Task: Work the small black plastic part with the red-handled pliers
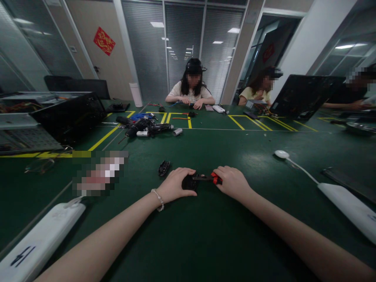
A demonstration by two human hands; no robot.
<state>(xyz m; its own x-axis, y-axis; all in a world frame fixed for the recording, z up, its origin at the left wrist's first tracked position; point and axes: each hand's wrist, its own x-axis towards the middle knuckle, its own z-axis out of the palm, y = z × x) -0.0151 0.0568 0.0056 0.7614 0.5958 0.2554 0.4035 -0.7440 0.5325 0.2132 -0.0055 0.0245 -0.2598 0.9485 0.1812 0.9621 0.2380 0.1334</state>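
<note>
My left hand (174, 183) is closed around a small black plastic part (189, 183), thumb on the near side and fingers on the far side. The part's exact kind is too dark to make out. In my right hand (234, 182) are pliers with red handles (216, 178), gripped from the right. Their dark metal jaws reach left to the black part and appear to touch it. Just beyond my left hand lies a black hollow shell (164, 168) on the green tabletop (205, 243).
Power drills (138, 126) and tools lie in a pile ahead, beside a silvery cylinder (178, 132). An opened computer case (67, 117) stands left. White power strips (44, 239) flank both arms; a white puck-like device (282, 154) lies right. Co-workers (190, 92) sit across the table.
</note>
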